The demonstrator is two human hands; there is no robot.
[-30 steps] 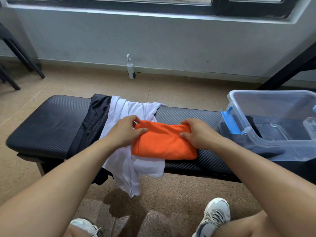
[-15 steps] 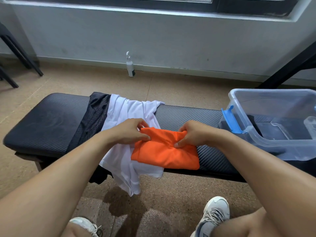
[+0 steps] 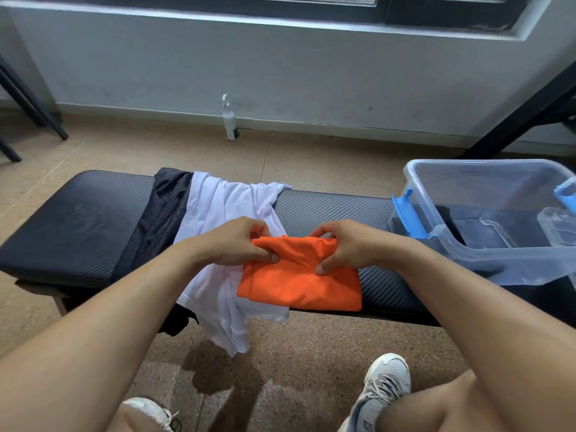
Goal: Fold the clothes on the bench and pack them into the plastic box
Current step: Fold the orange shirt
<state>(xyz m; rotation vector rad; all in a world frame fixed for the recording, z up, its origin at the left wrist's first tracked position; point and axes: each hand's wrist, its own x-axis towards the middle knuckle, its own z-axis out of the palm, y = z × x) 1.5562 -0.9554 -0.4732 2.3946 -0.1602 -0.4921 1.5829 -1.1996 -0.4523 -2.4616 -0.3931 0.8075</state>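
Head | left hand [image 3: 232, 243], right hand [image 3: 344, 246] fingers pinch orange garment [image 3: 299, 285] | on bench [image 3: 81, 226]

Both arms reaching fwd, left hand [image 3: 232, 243] & right hand [image 3: 343, 246] each in pinch grip (thumbs down)

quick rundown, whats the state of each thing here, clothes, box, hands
orange garment: folded, lying on the bench, far edge pinched by both hands
white garment: unfolded, draped over the bench, partly under the orange one
black mesh garment: unfolded, draped over the bench
plastic box: on the bench, lid off, blue latch swung open
left hand: pinching the orange garment
right hand: pinching the orange garment
pump bottle: upright on the floor
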